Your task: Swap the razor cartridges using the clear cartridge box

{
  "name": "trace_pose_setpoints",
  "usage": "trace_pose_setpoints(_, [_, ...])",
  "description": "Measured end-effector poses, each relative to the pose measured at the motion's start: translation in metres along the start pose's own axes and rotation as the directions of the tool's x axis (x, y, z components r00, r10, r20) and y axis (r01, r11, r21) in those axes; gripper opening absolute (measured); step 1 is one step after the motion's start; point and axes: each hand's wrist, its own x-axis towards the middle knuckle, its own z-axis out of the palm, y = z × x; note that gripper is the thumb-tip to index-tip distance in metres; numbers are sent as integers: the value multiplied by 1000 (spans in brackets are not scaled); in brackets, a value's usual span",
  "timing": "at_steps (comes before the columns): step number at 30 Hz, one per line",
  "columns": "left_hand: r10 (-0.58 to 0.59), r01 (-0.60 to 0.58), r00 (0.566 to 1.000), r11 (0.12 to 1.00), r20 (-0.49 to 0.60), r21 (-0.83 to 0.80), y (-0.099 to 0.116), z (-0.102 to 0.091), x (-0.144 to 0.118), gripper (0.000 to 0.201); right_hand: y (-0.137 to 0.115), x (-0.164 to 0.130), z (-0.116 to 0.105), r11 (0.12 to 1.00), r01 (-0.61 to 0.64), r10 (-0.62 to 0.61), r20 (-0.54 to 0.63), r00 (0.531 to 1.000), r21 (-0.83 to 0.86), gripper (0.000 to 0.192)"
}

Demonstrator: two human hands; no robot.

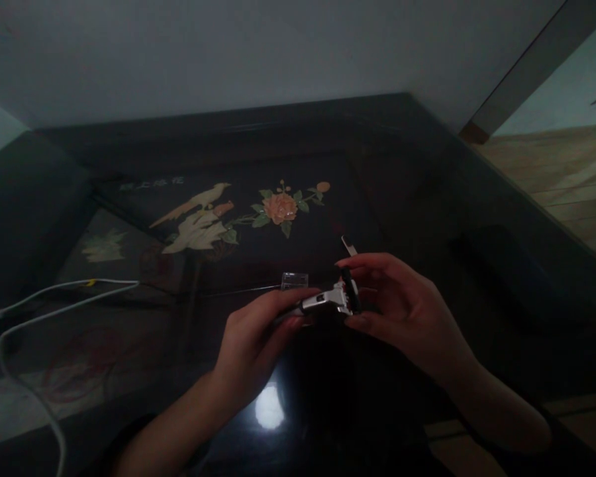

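**A:** So where are we? Center of the frame, our left hand [258, 331] pinches the silver razor handle [320, 301], and our right hand [402, 308] curls its fingers around the dark head piece [348, 288] at its tip.

**B:** Looks about halfway. The head sits against the handle, can't tell if it's seated. A small clear case [295, 279] waits on the dark table [427, 199] just behind.

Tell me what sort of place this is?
Probably a room in a home, dimly lit: a glossy dark table inlaid with a bird and flower design, wooden flooring beside it, and a white cable trailing across the tabletop.
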Motion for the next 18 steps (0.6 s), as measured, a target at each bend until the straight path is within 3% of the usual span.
trace_pose_setpoints(8, [56,-47,992,996,-111,75,0,3,-3,19,-2,-1,0,1000,25,-25,29,999,11,44])
trace_pose_setpoints(18, [93,-82,990,992,-111,94,-5,5,-5,22,-4,-2,-1,999,11,-9,36,999,-50,41])
